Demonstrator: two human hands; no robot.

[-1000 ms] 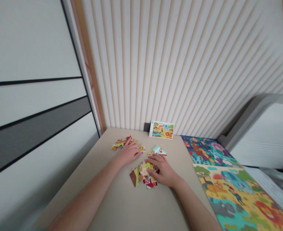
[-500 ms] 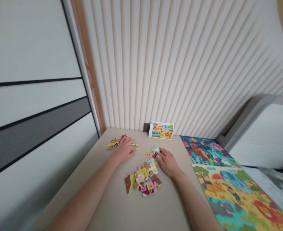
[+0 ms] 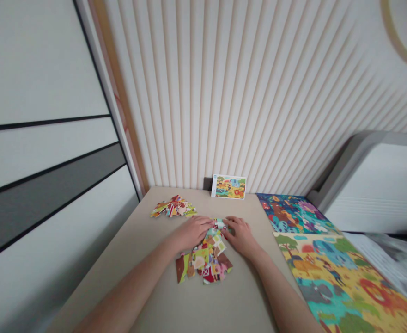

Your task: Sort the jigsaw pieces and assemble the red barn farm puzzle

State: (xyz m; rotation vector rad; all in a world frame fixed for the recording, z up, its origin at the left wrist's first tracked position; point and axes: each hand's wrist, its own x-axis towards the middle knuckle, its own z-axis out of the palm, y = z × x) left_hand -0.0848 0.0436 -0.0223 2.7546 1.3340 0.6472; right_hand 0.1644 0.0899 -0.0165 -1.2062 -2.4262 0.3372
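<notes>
ribbed cream wall at the back, beige tabletop against it, both bare hands close together over the middle. left hand is palm down, fingers loosely bent and bunched, tips at the left side of a pale bit of puzzle. right hand sits on the other side of it, half curled, thumb a little away from the fingers. looks like both touch it, but i can't make out if either really pinches it

handling-wise i'd guess stiff card, super light, slides easily, knobs probably bend first, so fingertips on opposite edges seems best. forearms angle inward from the bottom, wrists low over the table

just on the near side of the hands there's a cluster of puzzle pieces, some overlapping. farther off to the left, a second pile. past that, a picture card propped near the wall, and on the right a lion-and-elephant picture with a dark blue picture behind it
</notes>
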